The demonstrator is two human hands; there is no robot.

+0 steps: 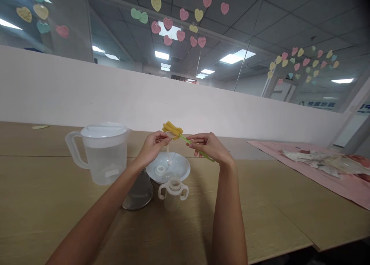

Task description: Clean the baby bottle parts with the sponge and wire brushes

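My right hand [206, 145] is closed around the green handle of a sponge bottle brush [172, 129] with a yellow head. Between the fingertips of my left hand [154, 144] is a pale, round bottle straw piece [170, 134], pressed against the sponge. A thin straw seems to hang from it, with a small white ball at its lower end over a white bowl [184, 171]. A white ring [160, 170] lies in that bowl, along with a clear part too faint to name. Just in front of the bowl, a clear two-handled baby bottle [172, 199] stands upright and uncapped.
A lidded plastic pitcher [106, 157] stands left of the bowl. Partly behind my left forearm lies a dark metal dish [138, 193]. A pink cloth [313, 178] with crumpled plastic and items on it covers the right side. The white wall [144, 97] borders the table's back.
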